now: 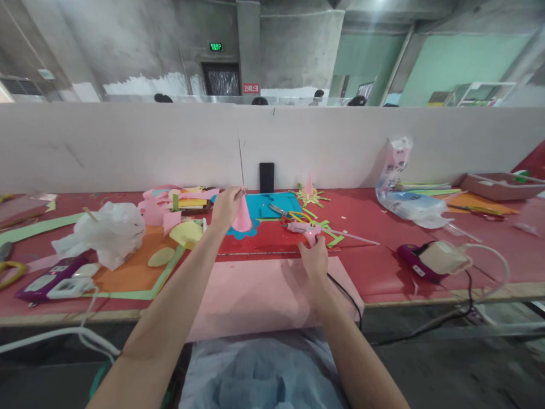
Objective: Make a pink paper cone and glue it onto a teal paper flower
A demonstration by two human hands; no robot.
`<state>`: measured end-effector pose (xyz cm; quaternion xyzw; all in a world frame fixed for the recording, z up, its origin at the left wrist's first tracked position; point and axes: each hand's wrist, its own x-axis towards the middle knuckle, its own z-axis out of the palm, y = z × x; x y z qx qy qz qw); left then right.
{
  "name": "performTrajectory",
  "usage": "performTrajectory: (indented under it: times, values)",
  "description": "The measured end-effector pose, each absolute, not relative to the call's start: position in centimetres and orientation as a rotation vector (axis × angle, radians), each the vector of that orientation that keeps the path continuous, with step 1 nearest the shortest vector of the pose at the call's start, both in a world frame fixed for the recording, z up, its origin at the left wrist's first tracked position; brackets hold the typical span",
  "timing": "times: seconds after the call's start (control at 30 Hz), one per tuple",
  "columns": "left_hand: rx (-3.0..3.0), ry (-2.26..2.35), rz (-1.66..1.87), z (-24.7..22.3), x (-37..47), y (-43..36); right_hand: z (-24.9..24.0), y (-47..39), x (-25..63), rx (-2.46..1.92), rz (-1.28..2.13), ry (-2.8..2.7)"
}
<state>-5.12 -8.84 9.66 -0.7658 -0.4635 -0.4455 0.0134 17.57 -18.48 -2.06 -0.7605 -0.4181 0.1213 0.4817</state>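
My left hand (227, 207) is closed on the top of a pink paper cone (242, 218), which hangs over the edge of blue scalloped paper (272, 204). In my right hand (314, 253) is a pink glue gun (304, 228) with a small red light, its nozzle pointing left. Scissors (300, 216) with yellow handles lie just behind the gun. A pink cone on a yellow-green fringed base (310, 195) stands farther back. Under my forearms, a large pink sheet (259, 295) reaches the table's front edge.
White crumpled plastic (106, 233) and a purple power strip (55, 279) lie at left. Another purple strip with a white plug (445, 258), a plastic bag (404, 199) and a pink tray (502, 186) are at right. A black phone-like block (267, 177) leans on the white partition (170, 147).
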Motion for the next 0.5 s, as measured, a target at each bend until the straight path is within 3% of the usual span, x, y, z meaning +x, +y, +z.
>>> performTrajectory:
  times: [0.17, 0.5]
  values:
    - [-2.403, -1.476, -1.353, 8.9, -5.5, -8.5, -2.2, -18.5, 17.6, -1.851, 0.285, -1.014]
    - [-2.499, -1.472, -1.773, 7.9, -3.2, -8.3, -2.0, -18.5, 17.5, -1.84, 0.276, -1.012]
